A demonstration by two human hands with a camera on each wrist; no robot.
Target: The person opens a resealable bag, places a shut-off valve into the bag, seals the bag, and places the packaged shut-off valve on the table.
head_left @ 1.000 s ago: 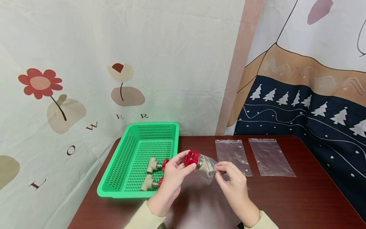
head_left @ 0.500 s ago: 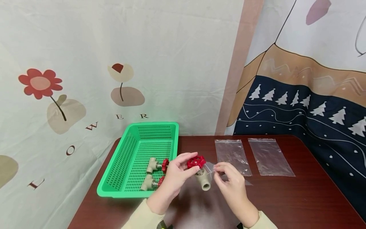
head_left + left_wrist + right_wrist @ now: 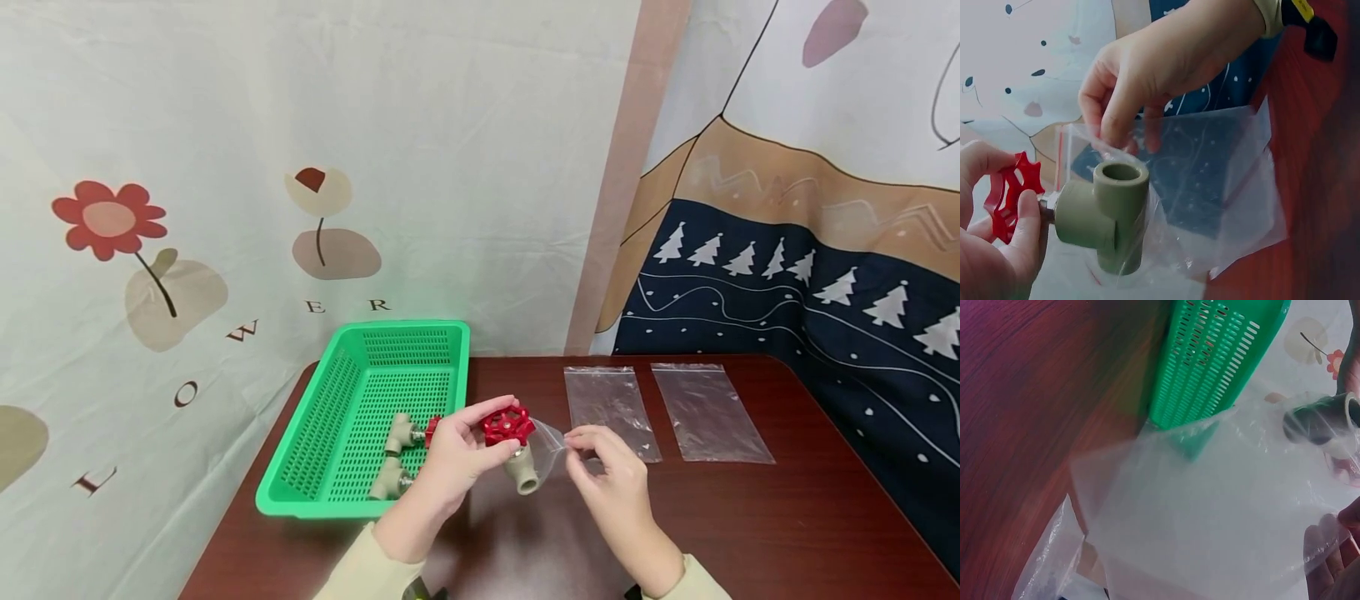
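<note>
My left hand [image 3: 453, 458] grips the red handwheel [image 3: 507, 426] of a stop valve with a beige plastic pipe body [image 3: 523, 472]. In the left wrist view, thumb and fingers hold the wheel's rim, and the body [image 3: 1116, 212] sticks out to the right. A clear zip bag [image 3: 1216, 187] hangs at the body's far side, pinched near its mouth by my right hand [image 3: 613, 479]. Plastic touches the body's side; how much of it lies inside the bag is hard to tell. The right wrist view shows the bag [image 3: 1210, 506] spread wide, with the dark body [image 3: 1315, 420] beyond.
A green basket [image 3: 285, 505] stands left of my hands with two similar valves [image 3: 399, 435] in it. Two flat clear zip bags [image 3: 611, 408] lie at the back right of the brown table [image 3: 795, 517]. A printed cloth [image 3: 487, 167] hangs behind.
The valve body, seen through the bag's plastic a second ago, has swung down so its open pipe end shows. The handwheel has tilted. My right hand has stayed nearly in place, pinching the bag.
</note>
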